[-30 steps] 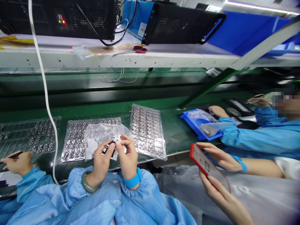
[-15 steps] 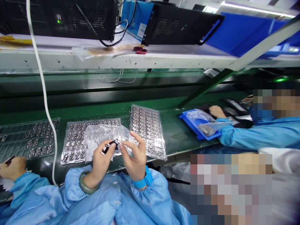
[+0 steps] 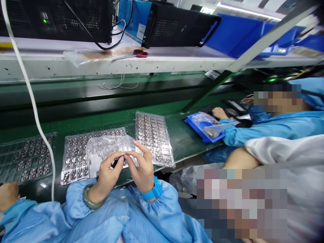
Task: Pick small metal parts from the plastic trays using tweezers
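Observation:
My left hand (image 3: 109, 171), with a green bangle at its wrist, pinches a small dark piece (image 3: 116, 162) between thumb and forefinger. From the other side my right hand (image 3: 141, 170), wearing a blue wristband, closes thumb and forefinger on the piece's edge; its other fingers are raised. Most of the piece is hidden by the fingers. Just beyond the hands, a crumpled clear plastic bag (image 3: 98, 146) lies over part of a clear tray (image 3: 73, 153) of small metallic parts. A second filled tray (image 3: 152, 135) lies to the right of the bag.
A partly filled tray (image 3: 32, 153) lies at left, crossed by a hanging white cable (image 3: 31, 91). Scissors (image 3: 140, 54) rest on the shelf above the bench. At right, a co-worker's hand (image 3: 219, 113) is by a blue bin (image 3: 205, 126). Another person's hand (image 3: 8, 195) shows at far left.
My fingertips have drawn together and the piece has turned, so its black-and-white face no longer shows. My right forefinger and thumb have closed. The view has shifted to the right.

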`<act>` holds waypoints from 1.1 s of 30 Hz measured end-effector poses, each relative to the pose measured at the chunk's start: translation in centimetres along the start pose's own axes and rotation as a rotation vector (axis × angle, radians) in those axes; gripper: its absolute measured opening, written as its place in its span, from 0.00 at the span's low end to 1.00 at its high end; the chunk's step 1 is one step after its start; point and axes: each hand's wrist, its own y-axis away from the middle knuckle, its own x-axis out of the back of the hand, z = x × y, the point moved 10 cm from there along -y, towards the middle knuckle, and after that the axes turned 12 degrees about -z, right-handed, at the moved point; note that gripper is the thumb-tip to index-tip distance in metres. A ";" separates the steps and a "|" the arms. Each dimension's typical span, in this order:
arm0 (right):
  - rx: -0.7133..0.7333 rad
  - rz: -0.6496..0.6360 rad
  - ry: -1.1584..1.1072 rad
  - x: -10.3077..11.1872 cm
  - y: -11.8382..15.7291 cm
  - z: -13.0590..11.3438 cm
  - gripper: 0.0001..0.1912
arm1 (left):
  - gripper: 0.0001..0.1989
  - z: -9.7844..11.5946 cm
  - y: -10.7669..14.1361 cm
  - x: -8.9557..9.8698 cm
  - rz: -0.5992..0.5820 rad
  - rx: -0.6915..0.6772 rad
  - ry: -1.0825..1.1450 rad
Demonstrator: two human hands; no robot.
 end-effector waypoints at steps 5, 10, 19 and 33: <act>0.001 0.011 0.014 -0.1 -0.1 0.0 0.07 | 0.09 0.1 -0.2 0.1 -0.021 -0.055 -0.054; 0.035 0.004 0.046 -0.2 -0.1 -0.4 0.06 | 0.10 0.2 -0.2 0.2 -0.034 -0.118 -0.134; 0.095 -0.053 -0.019 -0.6 0.1 -0.8 0.05 | 0.06 1.1 -0.1 0.3 -0.147 -0.149 -0.075; 0.189 -0.161 -0.048 -1.7 0.3 -2.0 0.08 | 0.13 -3.6 0.3 -0.1 -0.220 0.309 0.257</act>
